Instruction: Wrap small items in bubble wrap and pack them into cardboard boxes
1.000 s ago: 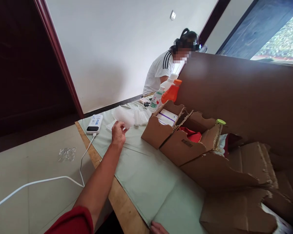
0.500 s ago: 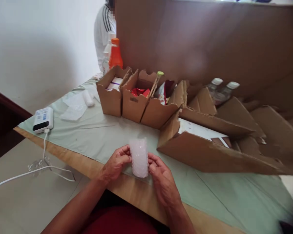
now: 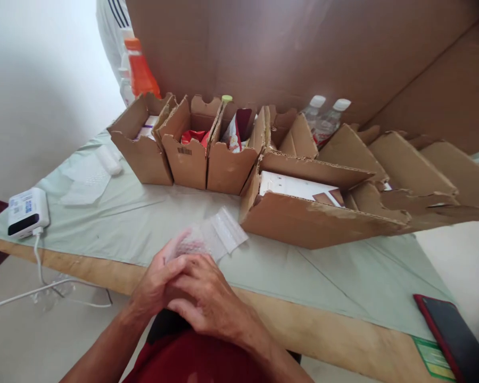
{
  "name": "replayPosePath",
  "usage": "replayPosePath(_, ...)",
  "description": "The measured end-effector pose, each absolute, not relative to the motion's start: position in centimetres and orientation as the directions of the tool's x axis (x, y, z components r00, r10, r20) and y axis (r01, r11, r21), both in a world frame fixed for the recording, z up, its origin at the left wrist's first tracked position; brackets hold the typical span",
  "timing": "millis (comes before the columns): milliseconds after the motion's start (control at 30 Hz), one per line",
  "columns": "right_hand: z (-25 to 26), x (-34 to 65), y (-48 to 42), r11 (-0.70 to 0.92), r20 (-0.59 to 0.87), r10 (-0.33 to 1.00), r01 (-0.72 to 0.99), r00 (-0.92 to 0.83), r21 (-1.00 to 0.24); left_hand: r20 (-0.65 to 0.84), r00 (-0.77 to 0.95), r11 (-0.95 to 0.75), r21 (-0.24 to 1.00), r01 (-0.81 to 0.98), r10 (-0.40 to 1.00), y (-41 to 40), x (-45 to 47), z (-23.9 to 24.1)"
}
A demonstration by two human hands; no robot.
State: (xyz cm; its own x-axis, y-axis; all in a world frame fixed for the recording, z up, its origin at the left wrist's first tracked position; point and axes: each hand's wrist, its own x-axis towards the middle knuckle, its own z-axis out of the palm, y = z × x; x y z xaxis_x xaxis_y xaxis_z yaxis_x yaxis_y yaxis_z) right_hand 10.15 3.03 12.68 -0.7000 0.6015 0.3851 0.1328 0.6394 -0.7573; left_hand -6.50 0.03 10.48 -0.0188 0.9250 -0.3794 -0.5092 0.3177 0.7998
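A piece of clear bubble wrap (image 3: 225, 232) extends over the green cloth in front of me, its far end folded into a flat roll. The near end reaches my left hand (image 3: 154, 282), whose blurred fingers show behind the plastic with the thumb on the near side. Across the left thumb and palm lies my right hand (image 3: 213, 298). Its thumb stands apart from its fingers, and I see nothing in it. Some of its fingertips are hidden in the left palm.
Cardboard bins (image 3: 227, 173) holding packets and boxes stand behind the wrap. Further left lie more bubble wrap (image 3: 88, 178) and a white power bank (image 3: 27, 211) with a cable. Bottles stand behind the bins, including an orange one (image 3: 141, 69). A dark phone (image 3: 455, 335) lies right.
The bubble wrap, held upright between both hands before, now stretches away over the cloth. Both hands have come together and moved left in view. The phone has come into view.
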Motion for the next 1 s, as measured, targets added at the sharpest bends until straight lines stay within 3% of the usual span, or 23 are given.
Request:
replayPosePath(67,11.7,10.5,3.1,0.610,0.406,0.675,0.157,-0.616,-0.777,-0.475,-0.134,0.346,0.780,-0.521,0.870,0.0,-7.5,10.7)
replayPosePath(167,9.9,12.6,3.9,0.553,0.426,0.829,0.421,-0.363,-0.718,-0.530,-0.232,0.339,0.763,-0.550,0.816,0.2,-9.1,10.4)
replayPosePath(267,8.1,13.1,5.4,0.498,0.372,0.863,0.704,-0.343,-0.506,-0.562,-0.222,0.374,0.747,-0.549,0.796,0.0,-10.0,10.0)
replayPosePath(367,7.2,12.1,6.8,0.437,0.284,0.896,0.787,-0.341,-0.435,-0.563,-0.204,0.399,0.756,-0.520,0.801,-0.5,-10.6,10.0)
replayPosePath(467,8.1,13.2,6.8,0.405,0.277,0.912,0.769,-0.302,-0.495,-0.530,-0.226,0.409,0.810,-0.420,0.818,-1.0,-12.0,10.2)
replayPosePath(533,9.4,16.1,5.6,0.342,0.252,0.939,0.722,-0.235,-0.601,-0.497,-0.261,0.427,0.859,-0.282,0.828,-0.9,-13.1,10.6)
replayPosePath(667,10.8,24.1,1.9,0.048,0.137,0.985,0.590,0.106,-0.806,-0.236,-0.315,0.310,0.927,0.212,0.919,0.5,-13.2,11.3)
replayPosePath(733,9.8,27.2,0.3,-0.061,0.132,0.954,0.607,0.268,-0.793,-0.080,-0.232,0.180,0.875,0.449,0.969,1.6,-11.7,11.1)
replayPosePath(833,6.9,29.9,-0.9,-0.159,0.207,0.900,0.730,0.384,-0.664,0.010,-0.081,0.051,0.706,0.706,0.997,3.0,-8.9,9.5)
replayPosePath(1000,4.2,31.2,-1.1,-0.129,0.495,0.825,0.944,0.271,-0.302,0.211,0.067,-0.129,0.296,0.946,0.975,3.6,-8.1,7.1)
